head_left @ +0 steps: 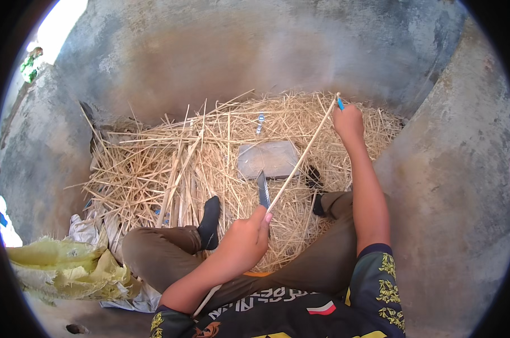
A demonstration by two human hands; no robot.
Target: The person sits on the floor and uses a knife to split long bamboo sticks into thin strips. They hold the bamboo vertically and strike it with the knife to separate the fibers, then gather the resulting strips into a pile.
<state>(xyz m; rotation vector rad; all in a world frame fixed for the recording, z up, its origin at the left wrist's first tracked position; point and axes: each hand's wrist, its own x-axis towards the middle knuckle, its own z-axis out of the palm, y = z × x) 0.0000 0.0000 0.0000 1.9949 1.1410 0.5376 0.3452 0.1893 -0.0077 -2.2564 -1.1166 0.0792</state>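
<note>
A long, thin, pale stick (301, 160) slants from the far right down to my left hand (245, 243). My left hand is closed around it, thumb along its side. The stick's lower end (207, 299) shows again below my left forearm. A knife blade (263, 190) with a toothed edge sticks out from my left hand towards the grey slab; whether the fingers grip its handle is hidden. At the stick's far tip is my right hand (349, 121), arm stretched out, closed on a thin blue object (340, 103) whose kind I cannot make out.
Loose straw and split stalks (142, 169) cover the ground around my crossed legs. A flat grey slab (269, 158) lies ahead, with a small pale-blue item (260, 123) beyond it. A rough concrete wall (255, 50) curves around. Torn yellow sacking (69, 267) lies left.
</note>
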